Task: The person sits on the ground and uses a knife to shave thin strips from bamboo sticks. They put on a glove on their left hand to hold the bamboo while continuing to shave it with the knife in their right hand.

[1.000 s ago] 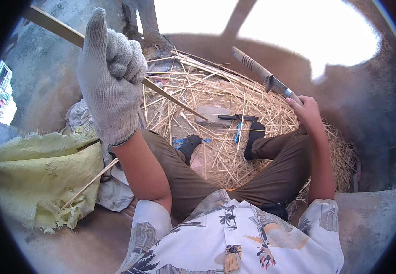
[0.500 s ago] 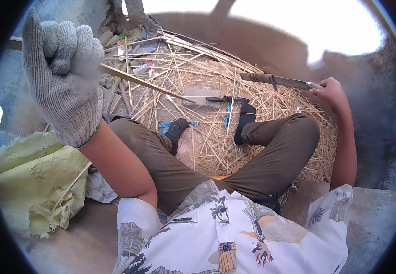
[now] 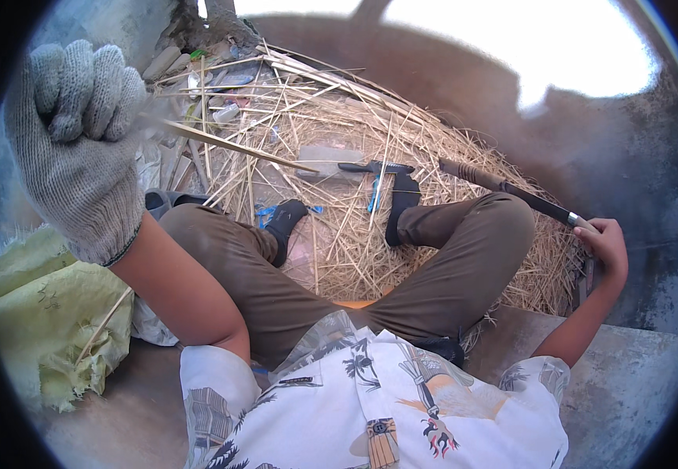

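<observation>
While our left hand [image 3: 81, 148], in a grey knitted glove, is fisted around a thin pale bamboo strip [image 3: 229, 144] slanting toward the straw pile [image 3: 354, 203], our bare right hand [image 3: 606, 244] grips a long dark-bladed knife [image 3: 511, 191].

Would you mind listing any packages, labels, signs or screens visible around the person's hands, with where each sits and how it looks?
Woven sack: by the person's left side, under the gloved left hand; crumpled, pale yellow-green, frayed edges.
Wrappers or packets: litter at the far edge of the straw pile; small, pale, too blurred to tell further.
Labels, signs, screens: none clearly visible.
</observation>
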The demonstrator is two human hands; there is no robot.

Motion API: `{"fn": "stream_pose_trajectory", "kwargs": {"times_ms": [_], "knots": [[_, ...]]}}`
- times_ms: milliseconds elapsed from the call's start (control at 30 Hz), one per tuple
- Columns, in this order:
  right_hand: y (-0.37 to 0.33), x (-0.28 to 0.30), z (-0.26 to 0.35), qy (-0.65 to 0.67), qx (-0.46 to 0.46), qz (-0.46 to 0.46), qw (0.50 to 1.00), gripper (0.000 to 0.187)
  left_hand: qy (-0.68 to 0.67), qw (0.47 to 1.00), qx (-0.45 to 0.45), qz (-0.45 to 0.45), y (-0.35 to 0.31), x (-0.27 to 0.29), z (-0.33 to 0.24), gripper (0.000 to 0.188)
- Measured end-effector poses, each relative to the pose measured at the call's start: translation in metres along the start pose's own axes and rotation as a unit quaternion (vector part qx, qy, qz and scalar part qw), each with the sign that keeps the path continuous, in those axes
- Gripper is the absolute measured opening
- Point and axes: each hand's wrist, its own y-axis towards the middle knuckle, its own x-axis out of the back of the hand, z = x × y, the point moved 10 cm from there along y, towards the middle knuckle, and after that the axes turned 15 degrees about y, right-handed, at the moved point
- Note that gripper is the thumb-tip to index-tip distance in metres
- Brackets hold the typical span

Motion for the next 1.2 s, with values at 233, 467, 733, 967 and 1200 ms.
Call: {"fn": "stream_pose_trajectory", "kwargs": {"times_ms": [233,467,733,967,1200], "knots": [[-0.019,0.016,-0.025,0.019,0.012,-0.009,1.000,0.034,0.043,0.999,-0.001,-0.012,0.003,-0.002,-0.005,0.041],[-0.066,0.012,-0.088,-0.029,-0.061,-0.079,0.995,0.033,0.038,0.999,0.006,-0.015,0.005,0.014,0.000,0.040],[-0.126,0.016,-0.114,0.088,-0.145,-0.152,0.974,0.035,0.083,0.996,0.013,0.005,0.007,-0.006,0.006,0.022],[-0.157,0.044,-0.046,0.245,-0.004,-0.196,0.950,0.040,0.256,0.957,0.081,-0.113,0.009,-0.050,0.042,0.034],[-0.136,0.024,0.016,0.423,0.151,-0.086,0.889,0.058,0.303,0.943,0.077,-0.109,0.008,-0.033,0.104,0.056]]}}
